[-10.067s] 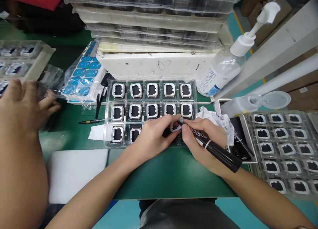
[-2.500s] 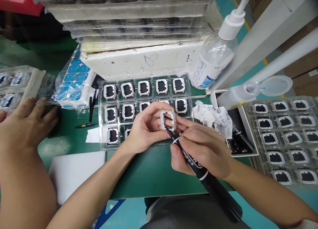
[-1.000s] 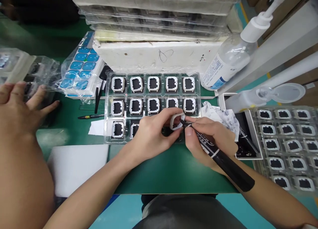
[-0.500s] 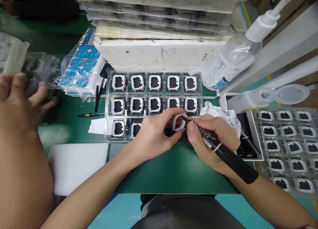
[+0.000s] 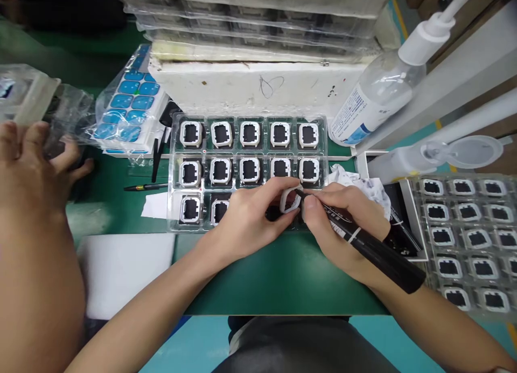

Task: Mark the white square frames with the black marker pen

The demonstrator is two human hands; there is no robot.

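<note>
Between the thumb and fingers of my left hand (image 5: 252,214) is a small white square frame (image 5: 290,200) with rounded corners, tilted on edge. My right hand (image 5: 343,222) grips a thick black marker pen (image 5: 375,253) like a pencil, its tip at the right edge of the frame; whether it touches is too small to tell. Just behind and below my left hand lies a clear plastic tray (image 5: 204,192), whose pockets hold several similar white frames with dark centres. My left hand hides part of its front row.
Another person's hand (image 5: 36,157) is at the left, by plastic-wrapped parts. A bag of blue-topped pieces (image 5: 129,103), a pump bottle (image 5: 375,92), crumpled tissue (image 5: 359,184), a white box (image 5: 420,227) and a second filled tray (image 5: 460,243) surround the work. Stacked trays (image 5: 258,22) stand behind.
The marker's rear end has swung slightly up and to the right. My left hand keeps the frame in nearly the same spot. The other person's wrapped parts have shifted a little right.
</note>
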